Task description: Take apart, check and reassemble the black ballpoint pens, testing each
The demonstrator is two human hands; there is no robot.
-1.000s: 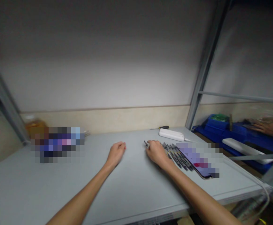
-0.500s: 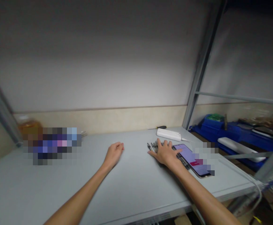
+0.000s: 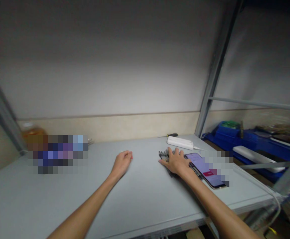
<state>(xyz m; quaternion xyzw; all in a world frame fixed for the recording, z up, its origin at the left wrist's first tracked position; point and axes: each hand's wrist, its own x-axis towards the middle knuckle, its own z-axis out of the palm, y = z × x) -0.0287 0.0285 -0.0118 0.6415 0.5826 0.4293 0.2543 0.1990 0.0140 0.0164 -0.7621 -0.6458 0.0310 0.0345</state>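
Note:
My right hand [image 3: 176, 161] lies flat, fingers spread, on a row of several dark pens [image 3: 164, 154] laid side by side on the grey table [image 3: 140, 196]. A phone with a lit screen [image 3: 206, 169] lies just right of that hand, partly over the pens. My left hand [image 3: 123, 162] rests on the bare tabletop to the left, fingers loosely curled, holding nothing that I can see.
A white oblong device [image 3: 181, 143] and a small yellow-and-black tool [image 3: 171, 135] lie at the back right. An amber bottle [image 3: 32, 134] and a blurred-out item stand at the back left. Blue bins [image 3: 251, 139] fill the neighbouring shelf beyond a metal upright [image 3: 213, 78].
My right hand went from curled at the left end of the pens to lying flat and spread over them. The left hand has hardly moved.

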